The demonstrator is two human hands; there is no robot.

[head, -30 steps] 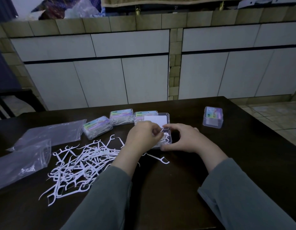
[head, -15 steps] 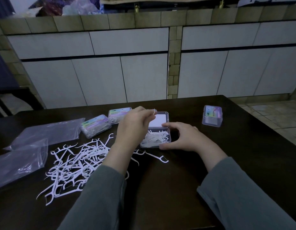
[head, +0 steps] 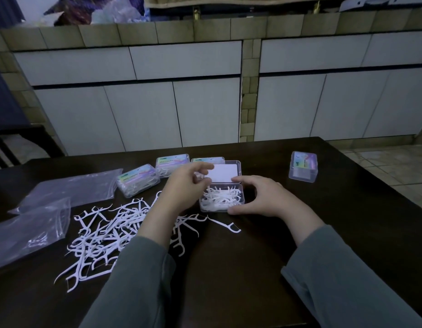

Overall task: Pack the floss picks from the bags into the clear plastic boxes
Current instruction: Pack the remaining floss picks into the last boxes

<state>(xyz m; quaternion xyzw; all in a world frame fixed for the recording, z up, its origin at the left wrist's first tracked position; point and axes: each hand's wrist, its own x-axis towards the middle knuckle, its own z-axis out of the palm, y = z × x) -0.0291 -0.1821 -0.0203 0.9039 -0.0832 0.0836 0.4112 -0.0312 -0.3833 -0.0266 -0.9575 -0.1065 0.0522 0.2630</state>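
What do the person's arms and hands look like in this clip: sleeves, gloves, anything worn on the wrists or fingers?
Both arms wear long, loose grey-green sleeves that end short of the wrists, leaving part of each forearm bare. The left hand and right hand are bare, without gloves. No watch, ring or bracelet shows, though the light is dim.

- Closed boxes [head: 137,179], [head: 172,165], [head: 303,168]: each lid carries a coloured printed label; the print is too small and blurred to read.
- Fourth closed box [head: 206,160], partly hidden behind the open box: label print likewise unreadable.
- Open box [head: 221,197]: white card [head: 225,173] in the raised lid shows no legible print.
- No legible text, brand, number or sign elsewhere.
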